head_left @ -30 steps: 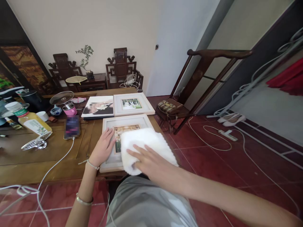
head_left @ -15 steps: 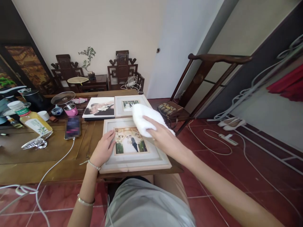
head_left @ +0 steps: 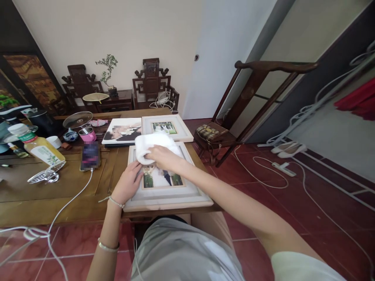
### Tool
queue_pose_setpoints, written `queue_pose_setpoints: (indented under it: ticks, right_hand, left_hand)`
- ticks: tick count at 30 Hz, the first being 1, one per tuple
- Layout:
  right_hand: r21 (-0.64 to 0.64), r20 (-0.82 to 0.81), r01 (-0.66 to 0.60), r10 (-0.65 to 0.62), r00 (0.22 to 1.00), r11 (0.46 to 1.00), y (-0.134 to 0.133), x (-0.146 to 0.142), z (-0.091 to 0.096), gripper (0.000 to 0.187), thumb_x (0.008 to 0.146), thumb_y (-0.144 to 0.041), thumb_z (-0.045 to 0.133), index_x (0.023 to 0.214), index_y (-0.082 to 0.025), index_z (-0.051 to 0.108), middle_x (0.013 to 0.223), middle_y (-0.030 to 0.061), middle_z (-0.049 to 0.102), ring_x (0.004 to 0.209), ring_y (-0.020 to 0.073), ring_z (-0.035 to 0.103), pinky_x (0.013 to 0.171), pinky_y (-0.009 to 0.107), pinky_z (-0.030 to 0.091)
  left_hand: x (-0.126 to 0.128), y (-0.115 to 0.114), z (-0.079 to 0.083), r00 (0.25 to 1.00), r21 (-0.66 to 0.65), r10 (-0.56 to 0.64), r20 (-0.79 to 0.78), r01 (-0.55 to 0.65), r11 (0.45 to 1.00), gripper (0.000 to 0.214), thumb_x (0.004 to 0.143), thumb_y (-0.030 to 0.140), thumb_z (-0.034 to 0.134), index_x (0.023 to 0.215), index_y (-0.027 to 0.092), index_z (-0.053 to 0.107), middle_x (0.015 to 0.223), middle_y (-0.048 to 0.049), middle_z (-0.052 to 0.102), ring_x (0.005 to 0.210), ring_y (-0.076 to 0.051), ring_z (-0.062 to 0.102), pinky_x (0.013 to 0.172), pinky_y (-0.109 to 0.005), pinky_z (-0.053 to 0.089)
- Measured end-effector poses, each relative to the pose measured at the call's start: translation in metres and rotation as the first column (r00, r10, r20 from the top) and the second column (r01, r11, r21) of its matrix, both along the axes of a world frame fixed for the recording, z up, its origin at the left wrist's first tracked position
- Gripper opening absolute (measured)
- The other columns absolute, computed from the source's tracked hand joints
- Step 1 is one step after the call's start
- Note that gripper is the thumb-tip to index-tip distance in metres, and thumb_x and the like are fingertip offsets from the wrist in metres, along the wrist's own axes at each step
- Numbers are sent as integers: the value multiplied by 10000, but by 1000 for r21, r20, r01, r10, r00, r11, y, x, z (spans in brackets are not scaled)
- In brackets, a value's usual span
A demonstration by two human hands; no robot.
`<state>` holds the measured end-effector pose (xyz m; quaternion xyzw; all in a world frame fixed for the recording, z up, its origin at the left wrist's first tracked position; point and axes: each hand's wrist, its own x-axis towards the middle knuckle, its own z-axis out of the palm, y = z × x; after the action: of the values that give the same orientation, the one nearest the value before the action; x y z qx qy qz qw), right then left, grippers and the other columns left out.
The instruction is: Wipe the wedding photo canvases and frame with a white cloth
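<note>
A picture frame with a pale border lies flat at the table's front edge, a photo of a couple inside it. My right hand is closed on a folded white cloth, which rests over the frame's upper left part and covers the top of the photo. At the frame's left side lies my left hand, its fingers stretched out on the border and the thumb apart. Its fingertips come close to the cloth; whether they touch cannot be made out.
Behind stand another framed photo and a photo album. Leftward on the wooden table are a phone with a cable, a hair clip, a juice bottle and a pink mug. A chair holds a bag.
My right hand has moved the white cloth leftward across the frame, from its upper right corner to its upper left. My left hand has stayed in place.
</note>
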<state>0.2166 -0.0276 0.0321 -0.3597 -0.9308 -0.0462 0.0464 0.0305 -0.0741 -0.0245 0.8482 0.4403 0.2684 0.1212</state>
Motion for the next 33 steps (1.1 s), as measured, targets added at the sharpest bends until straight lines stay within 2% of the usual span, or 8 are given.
queue_pose_setpoints:
  ticks: [6,10,14,21,24,27,30,33]
  right_hand:
    - [-34,85,217,-213,973,976,-10,55,9,353,722,10,477,968,-137,684,917,129,682,884,242,615,711,285,418]
    - [-4,124,310,-307,944,951,-18,83,14,424,682,46,428,956,-148,688,896,123,681,878,239,612,741,292,422]
    - [-8,102,264,-261,960,965,-33,93,15,490,623,78,406,956,-152,683,863,94,671,875,220,602,873,314,394]
    - [-146,86,257,-247,965,955,-99,88,17,463,579,70,393,856,-161,683,930,113,659,932,249,598,803,314,430]
    - [-235,78,238,-226,971,942,-134,90,25,457,555,64,386,798,-189,678,926,94,670,892,229,618,795,307,443]
    - [-297,55,231,-224,973,927,-153,98,36,429,588,37,394,778,-230,671,850,55,681,811,211,631,721,295,470]
    - [-146,-54,272,-283,958,951,-143,107,41,455,640,21,403,907,-226,677,1109,70,654,981,238,615,805,335,488]
    - [122,-170,336,-314,934,934,-108,111,33,427,682,20,421,968,-168,677,1405,102,451,1246,304,448,984,454,406]
  left_hand:
    - [-2,1,-6,999,-5,33,-7,-33,999,430,935,276,391,1326,119,474,1394,-141,461,1312,-237,394,1112,-424,302]
    - [-2,1,-7,999,1,33,8,-33,999,426,935,288,391,1325,140,478,1397,-131,462,1313,-232,397,1109,-429,308]
    - [-1,1,-6,999,-9,38,14,-38,999,432,935,297,386,1325,135,479,1400,-134,459,1315,-230,396,1112,-427,305]
    - [-1,1,-4,999,-9,33,12,-33,999,428,932,297,378,1325,159,480,1394,-118,470,1308,-231,406,1108,-438,311]
    - [-1,0,-3,999,-6,32,-5,-32,999,437,937,293,366,1324,127,480,1389,-136,471,1306,-232,406,1109,-430,311]
    - [-1,0,-3,1000,-3,28,-12,-28,1000,440,940,295,360,1328,123,475,1398,-137,461,1309,-231,401,1110,-429,310]
    - [-1,-1,-3,1000,3,26,-6,-26,1000,429,939,300,368,1331,162,476,1400,-114,463,1307,-230,407,1106,-440,315]
    - [-1,0,-3,1000,7,28,-2,-28,1000,426,939,301,373,1330,167,477,1399,-111,466,1304,-231,411,1104,-447,317]
